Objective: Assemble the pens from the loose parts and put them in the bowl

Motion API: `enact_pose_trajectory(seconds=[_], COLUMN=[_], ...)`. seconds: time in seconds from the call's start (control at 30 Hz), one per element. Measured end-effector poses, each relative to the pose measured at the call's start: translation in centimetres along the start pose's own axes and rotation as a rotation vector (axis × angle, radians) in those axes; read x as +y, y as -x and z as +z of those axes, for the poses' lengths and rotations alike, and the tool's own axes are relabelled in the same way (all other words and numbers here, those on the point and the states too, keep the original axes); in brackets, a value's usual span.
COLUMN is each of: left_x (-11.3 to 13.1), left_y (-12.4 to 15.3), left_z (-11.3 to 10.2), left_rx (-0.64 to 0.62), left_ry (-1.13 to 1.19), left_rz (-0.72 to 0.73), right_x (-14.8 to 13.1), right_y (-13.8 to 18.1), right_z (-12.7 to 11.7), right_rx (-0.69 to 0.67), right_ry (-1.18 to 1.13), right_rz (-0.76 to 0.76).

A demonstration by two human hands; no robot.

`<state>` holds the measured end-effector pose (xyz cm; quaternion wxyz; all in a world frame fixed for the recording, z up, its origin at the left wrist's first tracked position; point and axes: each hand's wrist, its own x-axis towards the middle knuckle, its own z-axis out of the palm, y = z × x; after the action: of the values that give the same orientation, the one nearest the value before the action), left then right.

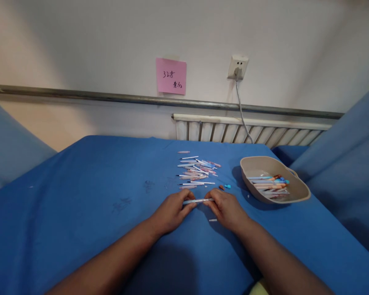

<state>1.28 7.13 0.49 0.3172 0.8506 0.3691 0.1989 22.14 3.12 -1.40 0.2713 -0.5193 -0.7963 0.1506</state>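
Observation:
A slim pen (199,200) with a light-blue left part lies level between my two hands, above the blue cloth. My left hand (175,208) pinches its light-blue end. The other end sits between the fingers of my right hand (226,207), which partly hide it. Just beyond my hands is a loose pile of pen barrels and refills (197,170) in pink, white, pale blue and peach. A small brown piece (221,187) and a small turquoise piece (228,186) lie beyond my right hand. Nearer me, a short whitish piece (213,220) rests beside that hand.
A beige basket (298,192) holding several pens stands on the right of the blue cloth (80,196). Behind are a radiator (230,131), a metal rail (119,95), a pink note (171,76) and a socket (238,67) with a plugged-in cable. Blue curtains hang at both sides.

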Motion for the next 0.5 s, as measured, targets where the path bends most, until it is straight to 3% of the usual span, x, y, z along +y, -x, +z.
enact_pose_trajectory(seconds=[0.23,0.5], left_x=[-0.2,-1.0], left_y=[-0.1,0.0], left_z=[0.0,0.3], left_rx=[-0.016,-0.022], left_ry=[-0.016,-0.051], left_rz=[0.012,0.045], right_x=[0.2,0.2], right_y=[0.0,-0.1], right_z=[0.0,-0.2], right_rx=[0.03,-0.041], right_ry=[0.01,0.03], right_rz=[0.016,0.002])
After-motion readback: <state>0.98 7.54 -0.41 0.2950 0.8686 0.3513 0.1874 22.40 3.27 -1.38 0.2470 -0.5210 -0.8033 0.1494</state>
